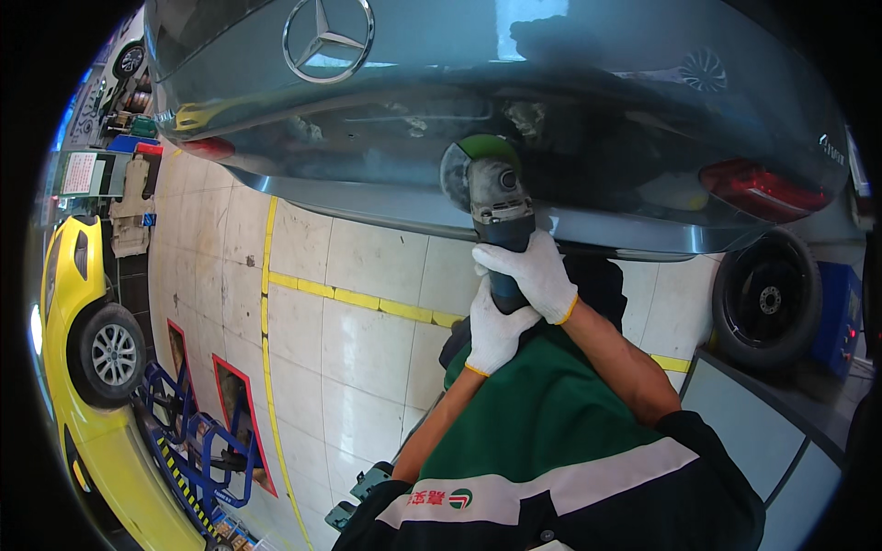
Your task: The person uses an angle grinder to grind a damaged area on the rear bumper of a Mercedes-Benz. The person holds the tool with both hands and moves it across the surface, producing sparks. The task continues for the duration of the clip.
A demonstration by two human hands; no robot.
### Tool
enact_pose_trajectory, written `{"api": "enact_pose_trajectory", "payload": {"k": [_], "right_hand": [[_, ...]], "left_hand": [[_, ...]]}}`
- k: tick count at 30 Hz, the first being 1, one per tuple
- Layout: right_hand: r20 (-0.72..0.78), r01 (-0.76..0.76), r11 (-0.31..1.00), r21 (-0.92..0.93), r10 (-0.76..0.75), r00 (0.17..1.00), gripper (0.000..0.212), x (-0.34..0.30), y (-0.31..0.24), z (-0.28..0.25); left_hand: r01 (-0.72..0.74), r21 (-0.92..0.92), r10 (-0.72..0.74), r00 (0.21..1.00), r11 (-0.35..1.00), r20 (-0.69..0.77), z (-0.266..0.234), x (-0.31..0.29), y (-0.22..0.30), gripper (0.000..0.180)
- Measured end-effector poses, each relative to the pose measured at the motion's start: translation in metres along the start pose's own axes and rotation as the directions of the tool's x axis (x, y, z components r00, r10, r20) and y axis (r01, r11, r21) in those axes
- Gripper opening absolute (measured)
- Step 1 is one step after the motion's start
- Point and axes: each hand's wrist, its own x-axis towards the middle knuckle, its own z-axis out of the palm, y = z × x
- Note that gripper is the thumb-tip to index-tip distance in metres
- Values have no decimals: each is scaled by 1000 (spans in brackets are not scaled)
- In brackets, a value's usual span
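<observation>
Both my hands, in white knitted gloves with yellow cuffs, are wrapped round an angle grinder point(502, 204). My right hand point(537, 275) grips its body just behind the metal gear head. Lower down, my left hand point(497, 327) holds the rear of the dark handle. The grinder's round disc point(457, 174), with a green part at its far edge, is at the rear panel of a grey-blue car point(588, 147); whether it touches cannot be made out. Several scuffed, bare-looking patches point(525, 118) mark the panel near the disc.
Red tail lights point(767, 188) sit at the car's corners. At the right, a black tyre point(768, 298) stands by a blue machine point(838, 317) and a grey cabinet point(749, 404). A yellow car point(87, 367) and blue metal frames point(216, 450) are at left. Yellow lines point(354, 297) cross the tiled floor.
</observation>
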Motion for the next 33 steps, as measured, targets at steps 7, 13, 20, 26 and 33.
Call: {"api": "enact_pose_trajectory", "payload": {"k": [7,13,20,26,33], "right_hand": [[-7,-9,1000,4,9,1000,18,-2,0,2],[-31,-5,1000,8,5,1000,23,0,3,2],[-11,-8,1000,27,8,1000,21,0,0,2],[-6,12,1000,27,-11,1000,20,-1,0,1],[5,-1,1000,17,1,1000,21,-2,2,1]], "left_hand": [[16,41,-15,1000,999,-16,0,-1,4,64],[10,-14,-9,1000,1000,4,1,0,2,63],[8,24,-8,1000,1000,-7,0,0,-3,64],[19,1,-19,1000,1000,-6,2,-1,-1,66],[23,23,-23,1000,999,2,1,0,1,66]]}}
